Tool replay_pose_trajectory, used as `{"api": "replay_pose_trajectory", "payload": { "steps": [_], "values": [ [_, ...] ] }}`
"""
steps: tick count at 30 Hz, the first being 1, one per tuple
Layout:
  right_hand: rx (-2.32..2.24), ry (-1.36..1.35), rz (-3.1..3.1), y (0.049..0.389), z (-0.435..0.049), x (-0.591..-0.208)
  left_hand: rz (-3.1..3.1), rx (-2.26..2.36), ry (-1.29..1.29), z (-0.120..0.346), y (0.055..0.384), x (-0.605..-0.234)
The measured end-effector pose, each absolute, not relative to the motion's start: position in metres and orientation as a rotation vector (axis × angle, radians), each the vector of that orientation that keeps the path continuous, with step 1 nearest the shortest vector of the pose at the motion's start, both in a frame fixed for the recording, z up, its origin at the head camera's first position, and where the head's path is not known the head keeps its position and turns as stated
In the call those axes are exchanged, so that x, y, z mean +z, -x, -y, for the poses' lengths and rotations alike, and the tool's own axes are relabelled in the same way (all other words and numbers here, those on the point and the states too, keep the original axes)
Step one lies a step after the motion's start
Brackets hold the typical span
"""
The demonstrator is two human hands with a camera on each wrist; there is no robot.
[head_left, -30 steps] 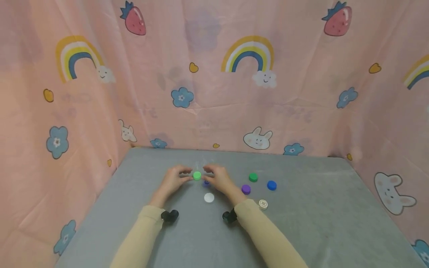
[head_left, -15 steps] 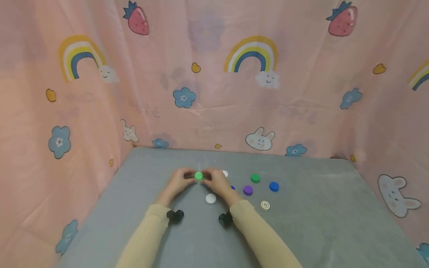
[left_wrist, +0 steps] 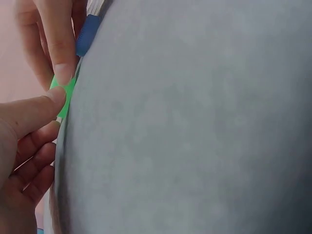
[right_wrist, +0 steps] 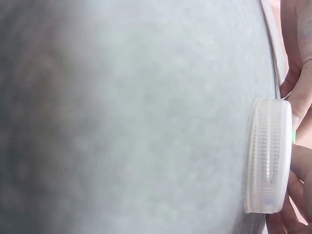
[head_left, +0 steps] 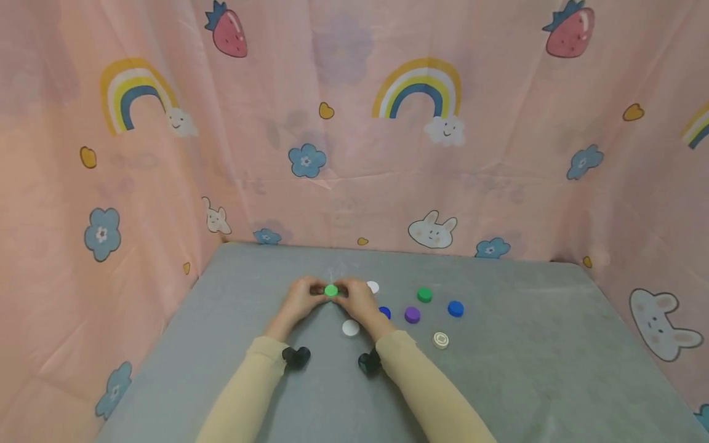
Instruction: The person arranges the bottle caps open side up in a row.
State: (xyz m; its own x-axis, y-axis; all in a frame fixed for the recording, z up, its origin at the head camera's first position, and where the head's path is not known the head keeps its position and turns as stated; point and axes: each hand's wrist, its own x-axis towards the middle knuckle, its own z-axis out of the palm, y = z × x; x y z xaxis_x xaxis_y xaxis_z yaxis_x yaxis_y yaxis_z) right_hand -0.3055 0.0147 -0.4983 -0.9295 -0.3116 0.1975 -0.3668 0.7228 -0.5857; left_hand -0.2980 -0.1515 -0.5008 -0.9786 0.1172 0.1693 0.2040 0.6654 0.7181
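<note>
A light green bottle cap point(head_left: 331, 290) is pinched between both hands near the middle of the table. My left hand point(head_left: 301, 300) has its thumb on one side of it; the thumb presses the green cap point(left_wrist: 68, 95) in the left wrist view. From the other side my right hand point(head_left: 359, 301) pinches the same cap with thumb and fingers. Only a sliver of green point(right_wrist: 294, 136) shows in the right wrist view, behind a ribbed white cap point(right_wrist: 269, 156). That white cap point(head_left: 351, 328) lies between the wrists in the head view.
Right of my right hand lie a white cap point(head_left: 373, 287) and a dark blue cap point(head_left: 384, 313), partly hidden. Farther right are purple point(head_left: 412, 315), green point(head_left: 424, 295), blue point(head_left: 456, 309) and cream point(head_left: 440, 340) caps. A pink patterned curtain point(head_left: 354, 197) surrounds the grey table point(head_left: 526, 369).
A second ago the hands stood a little apart around the green cap. Both have since closed in and taken hold of it. The whole head view has shifted slightly.
</note>
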Motion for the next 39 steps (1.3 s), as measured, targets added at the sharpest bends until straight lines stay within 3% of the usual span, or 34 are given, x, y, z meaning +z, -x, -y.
{"api": "replay_pose_trajectory", "payload": {
  "steps": [19, 39],
  "values": [
    [0.983, -0.607, 2.801, 0.295, -0.020, -0.481, 2.723, -1.208, 0.341, 0.150, 0.291, -0.484],
    [0.975, -0.801, 2.662, 0.260, -0.037, -0.464, 2.657, -1.136, 0.544, 0.150, 0.256, -0.471]
  ]
}}
